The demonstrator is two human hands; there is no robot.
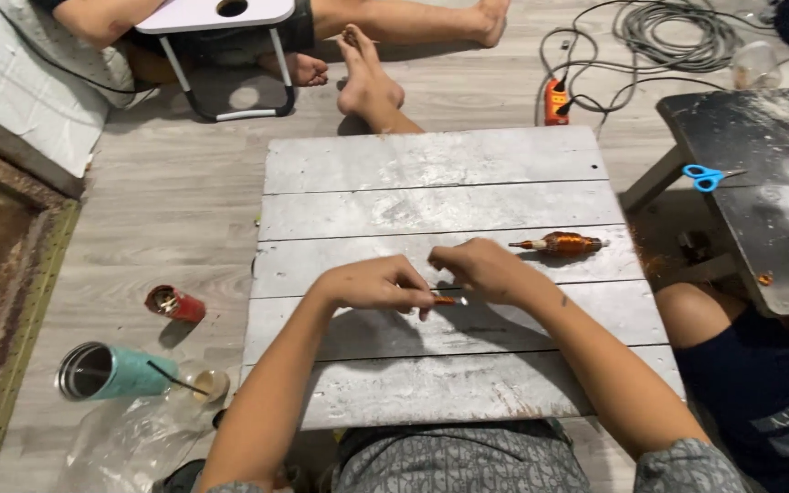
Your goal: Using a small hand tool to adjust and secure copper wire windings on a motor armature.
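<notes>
Your left hand [378, 285]: curled, fingertips pinched on the near end of a thin copper-wound rod [445, 299], held just above the grey plank desk [431, 164].
Your right hand [484, 269]: closed in a loose fist over the rod's other end, thumb and fingers gripping it; the two hands almost touch at the middle of the desk.
Rod: short, orange-brown, lying level between your hands, only a small stretch showing between the fingers.
Copper coil spindle [561, 243]: lies flat on the desk just beyond your right hand, apart from it, pointing left to right, near the desk's right edge.
Desk room: the far two planks are bare, and so is the near plank under your forearms; the left half of the desk is open.
Desk edges: the right edge runs close beside a person's knee [691, 310] in dark shorts; the far edge meets another person's bare foot [367, 82].
Left of the desk, on the floor: a small red can [175, 303], a teal tumbler [107, 371] on its side and a clear glass jar [198, 383], all well apart from your hands.
Right of the desk: a dark worktop [769, 155] carrying blue-handled scissors [707, 175].
Far floor: coiled grey cable [673, 32] and an orange plug strip [555, 100].
</notes>
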